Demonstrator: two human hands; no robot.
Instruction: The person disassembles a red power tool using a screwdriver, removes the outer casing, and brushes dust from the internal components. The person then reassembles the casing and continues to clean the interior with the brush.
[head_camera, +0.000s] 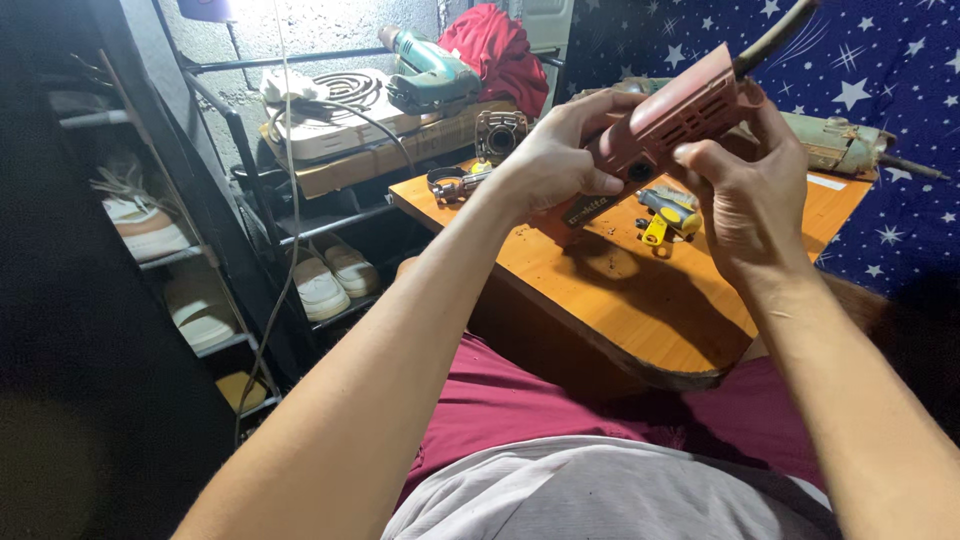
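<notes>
Above wooden table (600, 290): left hand (555, 160), right hand (740, 195) hold red tool body (665, 120).

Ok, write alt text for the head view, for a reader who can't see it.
Two bare hands, left hand and right hand, hold a reddish power tool body above a small wooden table. A yellow-handled tool and a metal gear housing lie on the table; a green drill and pale shoes sit on shelves behind.
</notes>
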